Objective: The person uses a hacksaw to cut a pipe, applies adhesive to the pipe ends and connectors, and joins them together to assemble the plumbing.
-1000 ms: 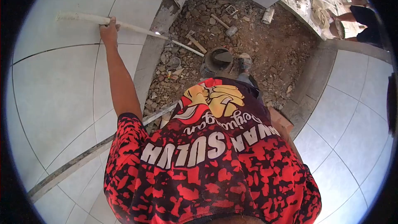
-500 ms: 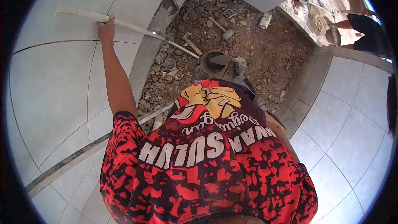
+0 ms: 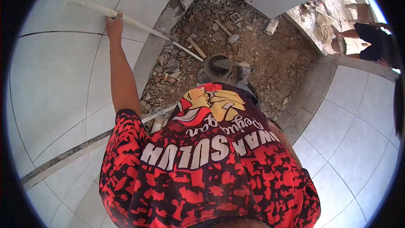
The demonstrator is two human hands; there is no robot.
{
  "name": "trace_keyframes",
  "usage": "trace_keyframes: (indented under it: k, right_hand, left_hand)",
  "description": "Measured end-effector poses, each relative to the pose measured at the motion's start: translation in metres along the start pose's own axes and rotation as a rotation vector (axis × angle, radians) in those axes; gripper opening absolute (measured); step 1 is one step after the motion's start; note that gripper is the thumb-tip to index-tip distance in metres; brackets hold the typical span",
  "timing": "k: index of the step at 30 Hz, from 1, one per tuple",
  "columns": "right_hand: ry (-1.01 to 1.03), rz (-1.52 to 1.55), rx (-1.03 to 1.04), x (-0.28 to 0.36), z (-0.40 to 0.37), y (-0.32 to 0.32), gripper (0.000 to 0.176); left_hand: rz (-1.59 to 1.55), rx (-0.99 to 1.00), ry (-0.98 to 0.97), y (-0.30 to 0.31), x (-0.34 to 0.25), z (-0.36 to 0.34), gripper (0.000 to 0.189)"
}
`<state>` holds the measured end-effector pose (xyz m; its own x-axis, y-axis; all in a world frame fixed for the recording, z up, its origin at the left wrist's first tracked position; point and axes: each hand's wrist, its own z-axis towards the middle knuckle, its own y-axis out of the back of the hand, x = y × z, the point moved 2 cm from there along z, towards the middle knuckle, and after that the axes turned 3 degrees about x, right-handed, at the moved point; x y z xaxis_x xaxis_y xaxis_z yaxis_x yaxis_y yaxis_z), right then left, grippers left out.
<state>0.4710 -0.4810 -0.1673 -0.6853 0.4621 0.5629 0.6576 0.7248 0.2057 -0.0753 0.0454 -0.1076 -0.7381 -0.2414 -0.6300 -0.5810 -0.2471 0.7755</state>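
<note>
My left hand (image 3: pixel 114 27) is stretched out to the upper left, its fingers wrapped round a long white pipe (image 3: pixel 143 27). The pipe slants across the white tiled wall (image 3: pixel 55 63), and its lower end comes down beside a dark bucket (image 3: pixel 205 72). Inside the bucket something grey shows. Only a bit of my right arm appears at the right side of my red and black shirt; my right hand is out of sight.
Rubble and soil (image 3: pixel 270 63) cover the ground. A hammer (image 3: pixel 231 38), a strip of wood (image 3: pixel 197 49) and a pale cylindrical piece (image 3: pixel 272 26) lie there. A long bar (image 3: pixel 71 153) crosses at lower left. Another person (image 3: pixel 373 38) is at the far right.
My left hand and the pipe's upper part have shifted slightly right and up in view, the surroundings shifting a little too. The hand keeps its grip on the pipe.
</note>
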Motion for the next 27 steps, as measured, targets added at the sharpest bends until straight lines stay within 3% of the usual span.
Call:
trace_keyframes:
  k: [6, 12, 14, 17, 21, 23, 27]
  right_hand:
    - [0.011, -0.009, 0.003, 0.000, 0.000, 0.004, 0.046]
    - [0.019, -0.021, 0.005, 0.002, -0.001, 0.006, 0.046]
    - [0.022, -0.024, 0.007, 0.002, 0.000, 0.008, 0.046]
    - [0.023, -0.033, 0.011, 0.001, -0.001, 0.009, 0.046]
    - [0.025, -0.032, 0.016, 0.003, -0.001, 0.010, 0.045]
    - [0.028, -0.033, 0.014, 0.003, -0.001, 0.011, 0.045]
    - [0.033, -0.029, 0.010, 0.004, 0.000, 0.010, 0.045]
  left_hand:
    - [-0.001, 0.030, 0.042, 0.003, 0.003, -0.001, 0.063]
    - [-0.018, -0.036, -0.043, -0.002, 0.018, 0.008, 0.064]
    - [0.004, -0.004, -0.019, -0.012, 0.045, 0.030, 0.047]
    - [-0.008, -0.030, -0.039, -0.004, 0.020, 0.011, 0.044]
    - [-0.055, -0.080, -0.154, -0.008, 0.034, 0.019, 0.043]
    - [0.088, -0.006, -0.105, -0.001, 0.017, 0.011, 0.060]
    - [-0.051, -0.021, -0.159, -0.009, 0.032, 0.019, 0.062]
